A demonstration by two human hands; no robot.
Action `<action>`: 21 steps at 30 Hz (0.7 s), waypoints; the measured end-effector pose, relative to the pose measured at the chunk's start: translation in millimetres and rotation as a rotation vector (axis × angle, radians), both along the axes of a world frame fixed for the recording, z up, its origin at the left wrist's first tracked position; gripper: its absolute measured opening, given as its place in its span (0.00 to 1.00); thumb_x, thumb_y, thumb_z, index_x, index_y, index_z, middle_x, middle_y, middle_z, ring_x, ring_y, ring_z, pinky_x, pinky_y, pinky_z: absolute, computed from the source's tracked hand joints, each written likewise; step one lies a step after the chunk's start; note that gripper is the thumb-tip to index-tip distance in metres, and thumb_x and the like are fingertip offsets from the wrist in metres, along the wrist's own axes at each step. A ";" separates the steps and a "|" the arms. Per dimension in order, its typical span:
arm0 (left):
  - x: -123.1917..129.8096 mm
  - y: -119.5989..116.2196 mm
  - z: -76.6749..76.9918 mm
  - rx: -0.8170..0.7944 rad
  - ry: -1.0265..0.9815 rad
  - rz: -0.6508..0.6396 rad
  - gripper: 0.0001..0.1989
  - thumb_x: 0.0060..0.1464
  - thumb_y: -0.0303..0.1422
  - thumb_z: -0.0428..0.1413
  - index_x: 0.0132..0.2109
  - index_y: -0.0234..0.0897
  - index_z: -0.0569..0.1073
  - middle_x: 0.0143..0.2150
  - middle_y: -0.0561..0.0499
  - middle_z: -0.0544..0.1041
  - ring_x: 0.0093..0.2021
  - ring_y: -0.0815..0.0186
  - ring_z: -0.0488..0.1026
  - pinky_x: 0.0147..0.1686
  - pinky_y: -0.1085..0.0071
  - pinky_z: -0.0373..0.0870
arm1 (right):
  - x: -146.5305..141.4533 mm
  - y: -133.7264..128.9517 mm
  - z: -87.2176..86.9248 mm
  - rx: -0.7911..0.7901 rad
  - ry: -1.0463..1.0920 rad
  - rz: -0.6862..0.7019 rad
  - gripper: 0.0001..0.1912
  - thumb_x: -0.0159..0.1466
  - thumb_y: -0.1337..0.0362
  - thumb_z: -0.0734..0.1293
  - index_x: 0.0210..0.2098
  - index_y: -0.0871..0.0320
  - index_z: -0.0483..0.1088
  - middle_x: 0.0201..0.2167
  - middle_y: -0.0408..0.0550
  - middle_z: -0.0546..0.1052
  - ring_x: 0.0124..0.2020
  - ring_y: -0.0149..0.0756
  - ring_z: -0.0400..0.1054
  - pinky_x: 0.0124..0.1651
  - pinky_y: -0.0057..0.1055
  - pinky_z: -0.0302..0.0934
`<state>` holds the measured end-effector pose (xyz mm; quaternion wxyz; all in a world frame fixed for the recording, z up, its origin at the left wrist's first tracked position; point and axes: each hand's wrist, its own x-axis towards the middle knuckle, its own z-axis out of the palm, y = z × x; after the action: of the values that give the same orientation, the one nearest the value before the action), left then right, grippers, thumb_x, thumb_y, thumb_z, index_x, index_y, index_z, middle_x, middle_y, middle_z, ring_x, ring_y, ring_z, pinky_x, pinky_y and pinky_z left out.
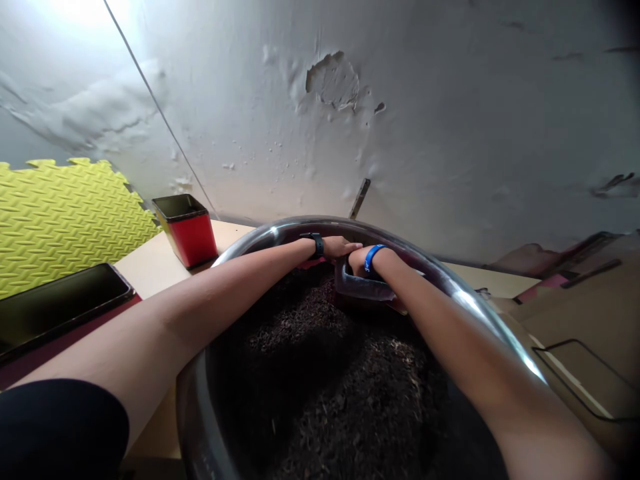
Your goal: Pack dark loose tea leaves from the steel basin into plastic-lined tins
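Observation:
A large round metal tub (200, 400) holds dark loose soil (350, 400). A planter pot with a dark rim (365, 288) sits on the soil at the tub's far side, in shadow. My left hand (337, 247), with a black watch on the wrist, grips the pot's far left edge, its fingers reaching over the rim. My right hand (357, 262), with a blue wristband, dips inside the same pot; its fingers are hidden there. The two hands nearly touch.
A small red square pot (196, 237) stands left of the tub on a pale surface (145, 263). Nearer is a long red planter (65, 310) with a dark rim. A yellow foam mat (65, 220) leans behind. Cardboard (585, 327) lies right. A peeling wall (450, 133) rises behind.

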<state>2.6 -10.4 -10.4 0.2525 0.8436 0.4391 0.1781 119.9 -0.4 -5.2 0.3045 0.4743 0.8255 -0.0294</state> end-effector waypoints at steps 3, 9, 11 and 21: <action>0.0 -0.3 0.3 0.037 -0.002 -0.007 0.18 0.56 0.40 0.45 0.43 0.32 0.71 0.40 0.47 0.73 0.41 0.63 0.67 0.39 0.73 0.62 | -1.6 0.0 0.3 0.002 -0.054 -0.019 0.11 0.44 0.68 0.68 0.27 0.69 0.72 0.31 0.56 0.73 0.34 0.41 0.66 0.38 0.33 0.58; 5.6 -4.3 0.2 0.109 0.002 0.003 0.15 0.56 0.37 0.48 0.48 0.33 0.66 0.47 0.46 0.67 0.43 0.63 0.67 0.42 0.61 0.67 | -2.0 1.3 -0.7 -0.003 -0.055 -0.030 0.12 0.43 0.67 0.69 0.27 0.69 0.72 0.30 0.55 0.73 0.34 0.42 0.66 0.40 0.33 0.58; 8.3 -6.5 0.3 0.131 0.010 0.014 0.16 0.56 0.36 0.49 0.49 0.32 0.65 0.47 0.46 0.67 0.44 0.62 0.67 0.42 0.61 0.67 | -1.8 3.1 -2.2 0.005 -0.044 -0.043 0.12 0.42 0.68 0.70 0.26 0.69 0.72 0.29 0.54 0.73 0.33 0.42 0.66 0.39 0.34 0.59; 10.7 -10.2 2.1 0.149 0.110 0.059 0.16 0.55 0.36 0.49 0.49 0.32 0.65 0.47 0.46 0.67 0.44 0.61 0.67 0.42 0.61 0.67 | 5.3 11.5 -15.7 0.248 0.296 -0.034 0.10 0.33 0.72 0.73 0.10 0.68 0.67 0.11 0.45 0.67 0.20 0.31 0.64 0.29 0.27 0.58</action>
<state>13.3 -20.7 -8.3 0.1594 0.8552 0.4626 0.1711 125.2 11.1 -20.9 0.1187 0.5126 0.8504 -0.0020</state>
